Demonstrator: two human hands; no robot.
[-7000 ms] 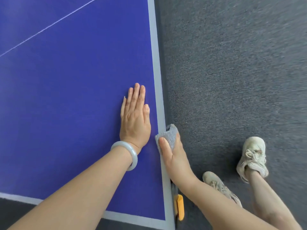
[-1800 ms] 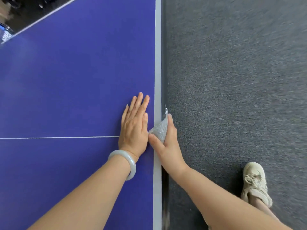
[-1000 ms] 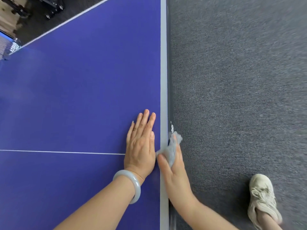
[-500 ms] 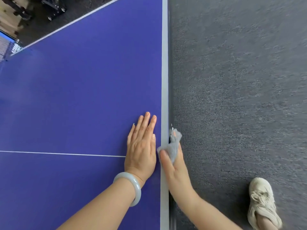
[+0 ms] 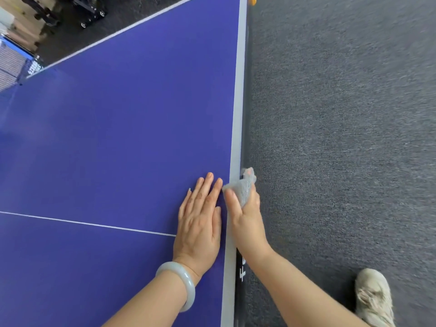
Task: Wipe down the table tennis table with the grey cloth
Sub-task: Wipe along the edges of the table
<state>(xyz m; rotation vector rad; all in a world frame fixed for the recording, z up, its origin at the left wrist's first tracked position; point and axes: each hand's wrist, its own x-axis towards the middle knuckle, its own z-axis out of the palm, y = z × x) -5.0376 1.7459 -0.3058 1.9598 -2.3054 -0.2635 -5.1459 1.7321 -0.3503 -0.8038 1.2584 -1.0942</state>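
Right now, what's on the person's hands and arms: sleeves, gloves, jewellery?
No gloves, and no sleeves in view: both forearms are bare to the frame edge. The left hand has a smooth, pale grey-green bangle round its wrist, plain and unmarked. The right hand and its wrist have nothing worn on them. No rings show on either hand.

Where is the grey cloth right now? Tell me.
In the head view, the grey cloth is gripped in the right hand at the table edge, just right of the flat left hand.
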